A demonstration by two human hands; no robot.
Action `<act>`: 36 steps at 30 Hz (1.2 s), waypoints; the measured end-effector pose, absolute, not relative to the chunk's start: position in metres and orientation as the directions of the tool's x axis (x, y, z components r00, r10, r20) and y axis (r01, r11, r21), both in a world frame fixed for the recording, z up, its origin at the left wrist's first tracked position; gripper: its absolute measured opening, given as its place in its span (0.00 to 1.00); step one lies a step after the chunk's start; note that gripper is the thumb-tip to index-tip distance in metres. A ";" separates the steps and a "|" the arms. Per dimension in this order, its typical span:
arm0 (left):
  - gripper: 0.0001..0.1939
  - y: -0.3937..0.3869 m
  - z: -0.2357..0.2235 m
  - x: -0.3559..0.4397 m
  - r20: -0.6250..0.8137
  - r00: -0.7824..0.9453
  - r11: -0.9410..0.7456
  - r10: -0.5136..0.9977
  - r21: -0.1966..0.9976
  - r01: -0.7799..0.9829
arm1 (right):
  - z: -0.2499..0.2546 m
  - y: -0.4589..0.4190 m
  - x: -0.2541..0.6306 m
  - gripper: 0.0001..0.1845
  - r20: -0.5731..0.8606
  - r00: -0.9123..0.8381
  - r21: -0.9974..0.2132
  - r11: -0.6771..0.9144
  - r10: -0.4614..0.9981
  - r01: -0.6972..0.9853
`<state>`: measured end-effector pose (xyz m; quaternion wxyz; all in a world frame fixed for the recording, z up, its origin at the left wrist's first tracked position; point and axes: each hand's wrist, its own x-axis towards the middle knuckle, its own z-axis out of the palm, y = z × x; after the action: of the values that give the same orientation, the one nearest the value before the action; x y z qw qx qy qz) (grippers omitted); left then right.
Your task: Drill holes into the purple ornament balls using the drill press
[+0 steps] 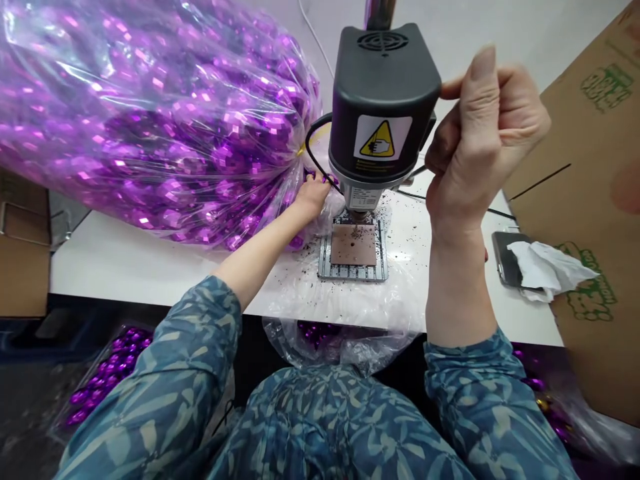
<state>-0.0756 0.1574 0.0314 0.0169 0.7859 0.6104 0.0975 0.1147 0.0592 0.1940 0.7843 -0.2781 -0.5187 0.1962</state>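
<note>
A small black bench drill press (385, 100) stands in front of me, with a yellow hand-warning label on its housing. Beneath its chuck a brownish square plate (353, 247) with a dark hole lies on the slotted metal base (353, 272). My right hand (480, 127) is closed beside the housing, thumb raised, where a thin metal lever (419, 171) runs into it; the grip itself is hidden. My left hand (315, 192) reaches behind the black cable, by the neck of a clear bag (200, 127) full of shiny purple baubles. Its fingers look curled, with purple bits at the tips; what they hold is unclear.
Dark shavings (400, 237) litter the white table (270, 287). To the right lie a dark phone-like object (505, 260) and a crumpled tissue (545, 267), beside a large cardboard box (575, 193). More purple baubles (107, 373) sit low at left. Clear plastic (375, 333) hangs over the front edge.
</note>
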 end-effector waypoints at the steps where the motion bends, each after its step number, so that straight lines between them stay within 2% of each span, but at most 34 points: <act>1: 0.27 0.146 0.035 -0.078 0.138 0.204 -0.223 0.969 0.142 0.964 | 0.194 0.059 0.115 0.27 0.705 0.383 -0.642 0.767 0.596 -0.011; 3: 0.26 0.118 0.042 -0.088 0.178 0.167 -0.193 0.970 0.139 0.971 | 0.193 0.059 0.115 0.29 0.708 0.381 -0.640 0.768 0.595 -0.010; 5: 0.23 0.087 0.046 -0.102 0.289 0.169 -0.234 0.942 0.207 0.950 | 0.193 0.061 0.115 0.31 0.709 0.376 -0.633 0.773 0.597 -0.035; 7: 0.23 0.056 0.047 -0.114 0.437 0.140 -0.317 0.888 0.364 0.876 | 0.193 0.062 0.114 0.34 0.710 0.386 -0.621 0.782 0.589 -0.051; 9: 0.27 0.028 0.042 -0.121 0.516 0.071 -0.411 0.853 0.583 0.701 | 0.193 0.063 0.112 0.35 0.717 0.406 -0.602 0.797 0.566 -0.048; 11: 0.29 0.007 0.033 -0.117 0.452 0.032 -0.423 0.891 0.803 0.420 | 0.193 0.064 0.110 0.31 0.723 0.424 -0.586 0.809 0.545 -0.042; 13: 0.26 -0.003 0.021 -0.105 0.280 0.060 -0.285 0.958 0.951 0.120 | 0.194 0.064 0.109 0.25 0.715 0.434 -0.594 0.804 0.548 -0.038; 14: 0.24 -0.005 0.014 -0.098 0.180 0.086 -0.181 0.980 0.984 0.001 | 0.194 0.064 0.109 0.23 0.710 0.439 -0.599 0.800 0.550 -0.033; 17: 0.24 0.003 -0.005 -0.077 -0.061 0.096 0.077 0.994 0.981 -0.176 | 0.193 0.064 0.109 0.22 0.713 0.434 -0.604 0.797 0.551 -0.020; 19: 0.26 0.013 -0.015 -0.067 -0.114 0.039 0.119 0.993 0.977 -0.174 | 0.192 0.065 0.110 0.26 0.727 0.424 -0.595 0.804 0.541 -0.005; 23: 0.28 0.028 -0.024 -0.058 -0.075 -0.009 0.073 0.997 0.990 -0.122 | 0.192 0.067 0.110 0.33 0.737 0.414 -0.599 0.800 0.534 0.033; 28: 0.26 0.032 -0.026 -0.054 -0.033 0.028 0.036 0.999 0.993 -0.115 | 0.193 0.065 0.108 0.32 0.722 0.421 -0.632 0.772 0.550 0.076; 36: 0.26 0.037 -0.028 -0.043 0.120 0.047 -0.125 0.992 0.984 0.130 | 0.194 0.063 0.108 0.35 0.710 0.434 -0.632 0.774 0.555 0.044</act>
<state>-0.0430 0.0372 -0.0282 0.4435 0.5716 0.4906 0.4857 0.1082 0.0633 0.1939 0.7935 -0.2953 -0.5072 0.1609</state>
